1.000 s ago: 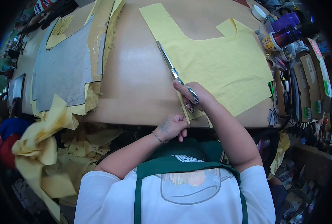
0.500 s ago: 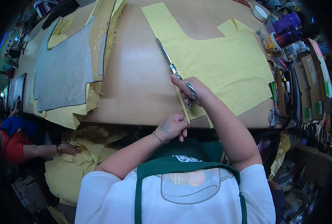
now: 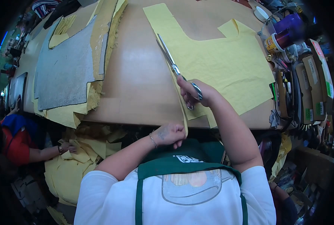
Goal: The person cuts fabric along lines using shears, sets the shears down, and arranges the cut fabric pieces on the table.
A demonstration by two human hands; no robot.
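A large piece of yellow fabric [image 3: 223,67] lies flat on the table, with one long arm reaching toward the far edge. My right hand [image 3: 195,93] is closed round the handles of a pair of metal scissors [image 3: 170,58]. Their blades are slightly apart along the fabric's left edge. My left hand [image 3: 170,134], at the table's front edge, pinches the end of a narrow yellow strip [image 3: 184,116]. That strip runs up along the left side of the fabric to the scissors.
On the left of the brown table [image 3: 133,75] lies a grey template [image 3: 65,71] over stacked yellow cloth. Yellow scraps [image 3: 67,180] are heaped below, where another person's hand [image 3: 66,147] rests. Boxes [image 3: 309,82] and a yellow-labelled tub [image 3: 273,43] crowd the right edge.
The scissors' blades have parted and my right hand has shifted slightly right. My left hand has drawn the strip a little down toward me. The other person's hand has moved over the scraps.
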